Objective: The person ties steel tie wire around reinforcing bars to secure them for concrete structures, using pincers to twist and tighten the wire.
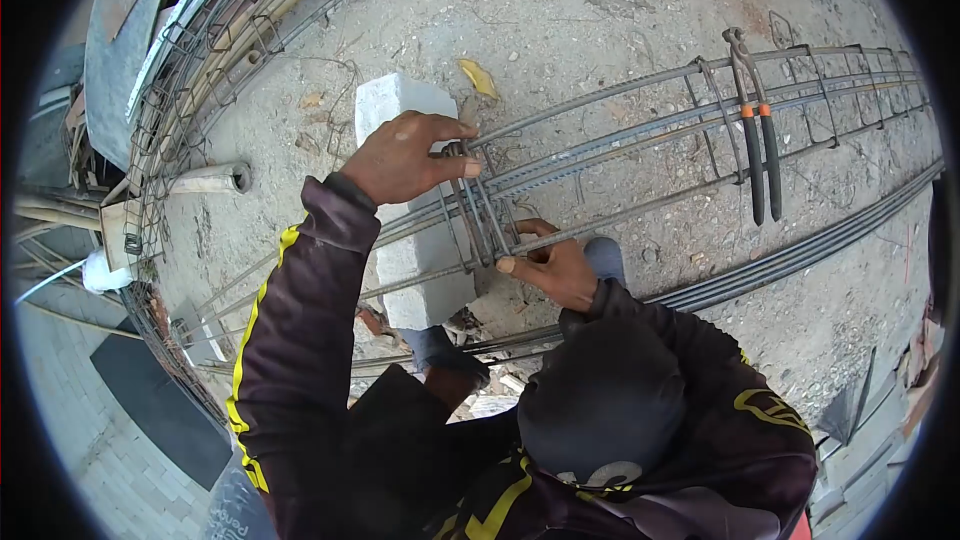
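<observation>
Several square rebar stirrups (476,208) stand bunched together around long steel bars (620,130). My left hand (408,155) grips the upper end of the bunch, thumb and fingers closed on it. At the lower end, my right hand (556,270) pinches the same stirrups near the lower bar. A white block (418,285) lies on the ground under the bars by my hands. To the right, end-cutting pincers (752,125) with black and orange handles hang over the top bar, apart from both hands.
More stirrups (822,95) are spaced along the bars at the right. A bundle of loose rebar (810,250) runs across nearer my body. Another rebar cage (215,65) curves along the left, beside a pipe (212,180). A yellow scrap (478,78) lies on the ground (560,10).
</observation>
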{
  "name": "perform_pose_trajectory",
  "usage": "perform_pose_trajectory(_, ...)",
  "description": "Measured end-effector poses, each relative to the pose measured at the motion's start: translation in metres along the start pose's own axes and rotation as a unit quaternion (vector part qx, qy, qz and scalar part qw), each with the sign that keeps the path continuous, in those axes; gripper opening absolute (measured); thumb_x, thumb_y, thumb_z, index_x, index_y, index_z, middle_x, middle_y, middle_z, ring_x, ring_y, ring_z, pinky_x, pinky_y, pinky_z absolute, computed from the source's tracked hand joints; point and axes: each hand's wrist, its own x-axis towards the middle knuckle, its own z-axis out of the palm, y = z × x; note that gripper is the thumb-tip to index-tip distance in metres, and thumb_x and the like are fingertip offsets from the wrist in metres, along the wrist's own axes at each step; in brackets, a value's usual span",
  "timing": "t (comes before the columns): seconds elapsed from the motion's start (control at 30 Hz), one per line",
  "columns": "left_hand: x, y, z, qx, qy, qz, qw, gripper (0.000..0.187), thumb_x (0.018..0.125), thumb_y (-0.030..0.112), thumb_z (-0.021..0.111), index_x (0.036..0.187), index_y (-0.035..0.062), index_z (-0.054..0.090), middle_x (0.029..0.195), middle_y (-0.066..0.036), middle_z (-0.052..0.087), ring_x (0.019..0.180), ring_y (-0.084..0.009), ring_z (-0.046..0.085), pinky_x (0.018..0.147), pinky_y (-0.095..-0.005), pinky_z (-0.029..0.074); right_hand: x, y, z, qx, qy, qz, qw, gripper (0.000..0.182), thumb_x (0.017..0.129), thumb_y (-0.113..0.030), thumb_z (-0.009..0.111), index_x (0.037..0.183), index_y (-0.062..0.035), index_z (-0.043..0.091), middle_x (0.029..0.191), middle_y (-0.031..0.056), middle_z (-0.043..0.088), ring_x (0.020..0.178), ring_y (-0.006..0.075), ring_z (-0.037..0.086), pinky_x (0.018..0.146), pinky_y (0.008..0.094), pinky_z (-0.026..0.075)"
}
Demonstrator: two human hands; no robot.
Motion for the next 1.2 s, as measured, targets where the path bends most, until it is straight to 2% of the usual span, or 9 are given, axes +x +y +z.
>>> perform_pose_trajectory(0.2,0.005,-0.005,0.011,-0.085,-0.023,-0.071,0.994,0.062,0.076,0.051,0.079,0.119,0.0077,0.071,0.108,-0.019,0.072,0.102,-0.0300,0.069,0.090,-0.0379,0.052,0.002,0.000,0.006,0.106,0.029,-0.081,0.991,0.057,0.085,-0.030,0.079,0.121,0.0078,0.057,0.064,-0.0034,0.053,0.055,0.0038,0.041,0.051,0.0248,0.030)
perform_pose_trajectory(0.33,0.028,0.013,0.022,-0.138,0.041,0.020,0.989,0.059,0.076,0.046,0.082,0.118,0.0054,0.071,0.110,-0.016,0.072,0.104,-0.0290,0.069,0.092,-0.0379,0.051,-0.015,-0.007,-0.008,0.116,0.068,-0.066,0.989,0.051,0.085,-0.029,0.079,0.118,0.0054,0.061,0.063,-0.0044,0.051,0.056,0.0028,0.042,0.050,0.0244,0.029)
perform_pose_trajectory(0.4,0.041,0.022,0.022,-0.150,0.017,0.004,0.988,0.062,0.076,0.042,0.083,0.119,0.0012,0.068,0.112,-0.017,0.071,0.105,-0.0288,0.068,0.093,-0.0383,0.051,-0.017,0.001,-0.020,0.102,0.116,-0.085,0.984,0.049,0.085,-0.030,0.079,0.116,0.0038,0.062,0.062,-0.0054,0.049,0.055,0.0026,0.041,0.049,0.0241,0.027)
perform_pose_trajectory(0.47,0.052,0.027,0.025,-0.189,-0.015,-0.025,0.982,0.068,0.075,0.043,0.084,0.123,-0.0019,0.065,0.113,-0.018,0.070,0.107,-0.0272,0.066,0.095,-0.0386,0.050,-0.021,0.002,-0.032,0.117,0.126,-0.075,0.982,0.048,0.085,-0.032,0.080,0.114,0.0024,0.063,0.062,-0.0057,0.048,0.054,0.0030,0.041,0.049,0.0238,0.029)
perform_pose_trajectory(0.5,0.054,0.025,0.027,-0.189,-0.004,-0.020,0.982,0.068,0.075,0.044,0.084,0.120,-0.0043,0.065,0.107,-0.020,0.071,0.100,-0.0285,0.069,0.087,-0.0374,0.054,-0.024,0.001,-0.036,0.125,0.130,-0.071,0.981,0.048,0.085,-0.033,0.080,0.114,0.0017,0.064,0.062,-0.0058,0.047,0.054,0.0031,0.041,0.048,0.0237,0.029)
perform_pose_trajectory(0.6,0.056,0.022,0.030,-0.193,-0.009,-0.039,0.980,0.069,0.075,0.045,0.085,0.118,-0.0053,0.065,0.104,-0.018,0.071,0.096,-0.0270,0.069,0.085,-0.0370,0.055,-0.026,0.004,-0.039,0.170,0.144,-0.049,0.974,0.048,0.084,-0.036,0.080,0.111,0.0011,0.065,0.063,-0.0046,0.049,0.052,0.0044,0.041,0.047,0.0239,0.032)
perform_pose_trajectory(0.8,0.058,0.014,0.038,-0.237,0.015,-0.001,0.971,0.064,0.075,0.041,0.086,0.114,-0.0039,0.066,0.100,-0.015,0.070,0.090,-0.0225,0.068,0.081,-0.0329,0.054,-0.034,-0.009,-0.034,0.174,0.173,-0.087,0.966,0.054,0.082,-0.041,0.081,0.106,0.0044,0.064,0.063,-0.0025,0.050,0.051,0.0055,0.044,0.047,0.0232,0.037)
perform_pose_trajectory(0.9,0.058,0.015,0.042,-0.287,0.035,0.007,0.957,0.062,0.074,0.040,0.087,0.113,-0.0022,0.066,0.097,-0.011,0.069,0.087,-0.0197,0.067,0.078,-0.0308,0.054,-0.030,0.003,-0.033,0.181,0.169,-0.059,0.967,0.056,0.088,-0.030,0.076,0.127,0.0051,0.057,0.066,-0.0041,0.049,0.051,0.0049,0.041,0.049,0.0238,0.037)
perform_pose_trajectory(1.2,0.058,0.024,0.039,-0.305,0.018,-0.039,0.951,0.060,0.075,0.040,0.086,0.115,0.0003,0.065,0.089,-0.007,0.069,0.072,-0.0148,0.065,0.063,-0.0288,0.053,-0.031,0.004,-0.034,0.198,0.155,-0.083,0.964,0.054,0.089,-0.033,0.075,0.129,0.0004,0.059,0.066,-0.0048,0.048,0.054,0.0048,0.043,0.049,0.0232,0.037)
